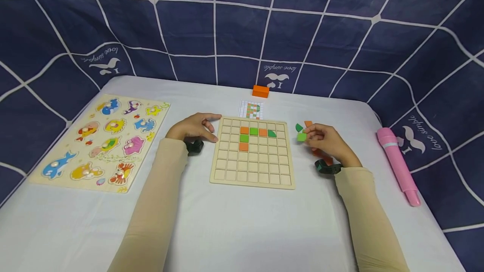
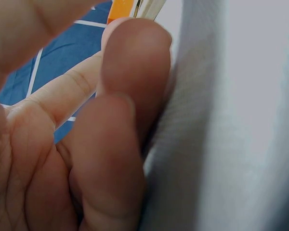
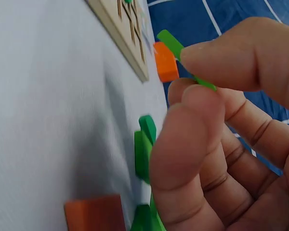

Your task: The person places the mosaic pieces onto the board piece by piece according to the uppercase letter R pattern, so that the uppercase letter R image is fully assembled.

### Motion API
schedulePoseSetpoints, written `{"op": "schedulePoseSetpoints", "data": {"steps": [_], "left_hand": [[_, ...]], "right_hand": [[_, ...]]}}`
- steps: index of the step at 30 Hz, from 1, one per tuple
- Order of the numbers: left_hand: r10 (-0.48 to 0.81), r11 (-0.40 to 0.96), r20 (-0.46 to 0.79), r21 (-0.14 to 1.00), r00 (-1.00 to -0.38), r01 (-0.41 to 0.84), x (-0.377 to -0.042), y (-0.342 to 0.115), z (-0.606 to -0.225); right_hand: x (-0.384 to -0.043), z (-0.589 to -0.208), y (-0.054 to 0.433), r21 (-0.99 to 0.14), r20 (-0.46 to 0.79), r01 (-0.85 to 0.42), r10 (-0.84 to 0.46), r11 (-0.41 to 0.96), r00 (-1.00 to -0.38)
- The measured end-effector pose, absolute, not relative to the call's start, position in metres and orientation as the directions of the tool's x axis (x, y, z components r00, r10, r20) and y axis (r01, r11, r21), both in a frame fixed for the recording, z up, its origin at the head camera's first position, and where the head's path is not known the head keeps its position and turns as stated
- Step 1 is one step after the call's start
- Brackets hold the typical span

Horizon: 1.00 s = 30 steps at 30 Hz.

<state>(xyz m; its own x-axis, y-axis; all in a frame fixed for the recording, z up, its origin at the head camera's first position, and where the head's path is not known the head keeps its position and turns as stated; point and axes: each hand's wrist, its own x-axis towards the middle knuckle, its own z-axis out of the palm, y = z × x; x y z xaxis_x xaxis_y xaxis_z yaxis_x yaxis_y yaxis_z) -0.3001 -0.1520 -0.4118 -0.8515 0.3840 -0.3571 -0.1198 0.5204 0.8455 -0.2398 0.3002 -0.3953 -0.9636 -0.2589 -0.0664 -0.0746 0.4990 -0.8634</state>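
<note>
A wooden grid board (image 1: pixel 252 183) lies in front of me. In one of its rows sit orange and light green square tiles, ending in a dark green quarter-round tile (image 1: pixel 272 133); a green tile (image 1: pixel 244 138) and an orange tile (image 1: pixel 243 147) continue down from that row's left end. My right hand (image 1: pixel 326 141) pinches a light green square tile (image 3: pixel 170 44) between thumb and fingers, raised off the table right of the board. At the board's left edge, my left hand (image 1: pixel 194 126) rests with loosely bent fingers, its fingertips right at the rim and nothing in its grip.
Loose orange and green tiles (image 1: pixel 308 123) lie around and under my right hand. Behind the board are a patterned card (image 1: pixel 254 109) and an orange block (image 1: pixel 261 91). A sea-animal puzzle board (image 1: pixel 151 154) lies left, a pink microphone-shaped toy (image 1: pixel 400 167) right.
</note>
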Motion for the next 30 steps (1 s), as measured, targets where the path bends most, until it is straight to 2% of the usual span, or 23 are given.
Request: {"op": "schedulePoseSetpoints", "data": {"steps": [8,30], "left_hand": [[0.388,0.515,-0.353,0.849,-0.851,-0.118,-0.300,-0.152,-0.411],[0.397,0.509,-0.351,0.853,-0.848,-0.114,-0.299,-0.151,-0.409]], "right_hand": [[-0.241,-0.396,0.289,-0.901,-0.085,-0.048,-0.284,0.430,-0.955],[-0.242,-0.399,0.251,-0.914,-0.110,-0.053,-0.372,0.401,-0.922]]}}
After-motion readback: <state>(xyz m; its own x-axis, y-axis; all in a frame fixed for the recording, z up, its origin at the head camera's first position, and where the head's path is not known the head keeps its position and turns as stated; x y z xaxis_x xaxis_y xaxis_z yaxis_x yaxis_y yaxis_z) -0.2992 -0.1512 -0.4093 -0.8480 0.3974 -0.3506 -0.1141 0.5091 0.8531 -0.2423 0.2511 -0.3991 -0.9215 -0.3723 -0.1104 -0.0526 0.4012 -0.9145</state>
